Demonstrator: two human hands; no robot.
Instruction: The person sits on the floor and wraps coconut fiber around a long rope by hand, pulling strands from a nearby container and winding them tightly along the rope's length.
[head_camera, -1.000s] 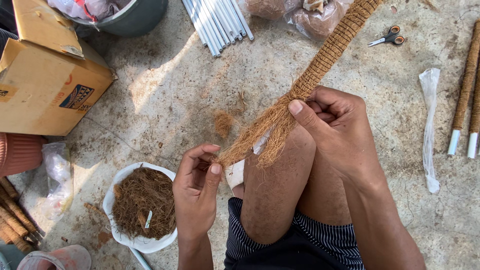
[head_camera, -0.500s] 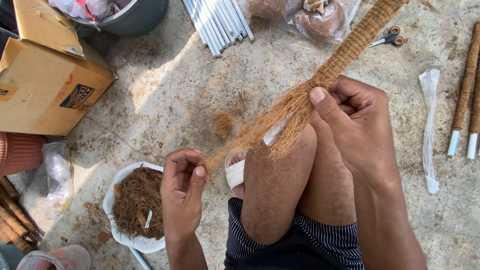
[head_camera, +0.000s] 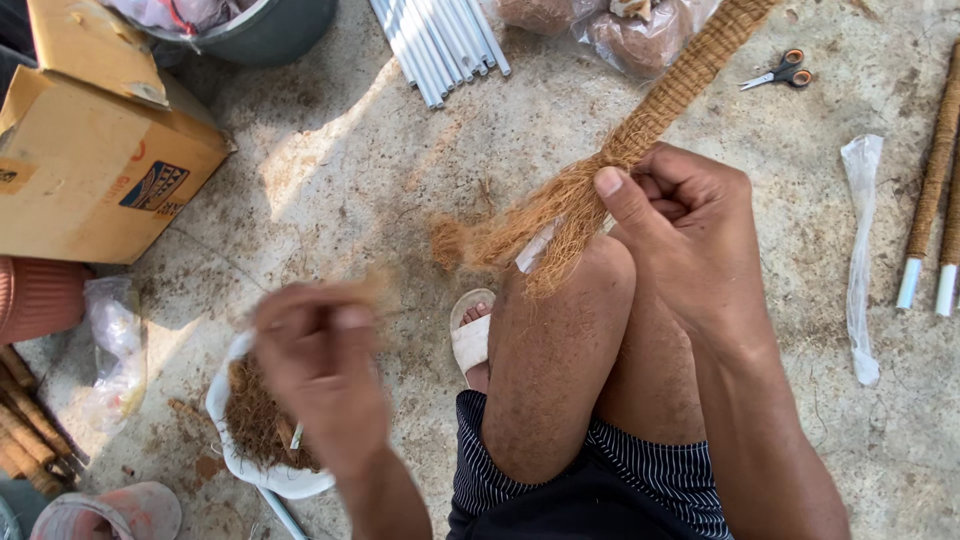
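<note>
1. Head view: right hand (head_camera: 680, 235) clenched around fibre-wrapped pole (head_camera: 655, 115), over the knee, loose end just left.
2. Left hand (head_camera: 320, 365) blurred, grip unclear, above white bowl (head_camera: 250, 470) of fibre.
3. Rough concrete floor (head_camera: 330, 180); cardboard box (head_camera: 95, 165) far left; scissors (head_camera: 775, 72) beyond.

Two bare forearms, no sleeves, no watch, no rings to be seen. Left hand (head_camera: 320, 365) blurred, its details unreadable; right hand (head_camera: 680, 235) sharp, with short, plain thumbnail and knuckles dusted with fine fibre. Bare knees and thighs, likewise flecked with dust. Dark navy shorts with thin white pinstripes (head_camera: 600, 490), cloth creased at the hem. One pale cream open-toed slide sandal with a broad strap (head_camera: 470, 340), toes showing at its front.
</note>
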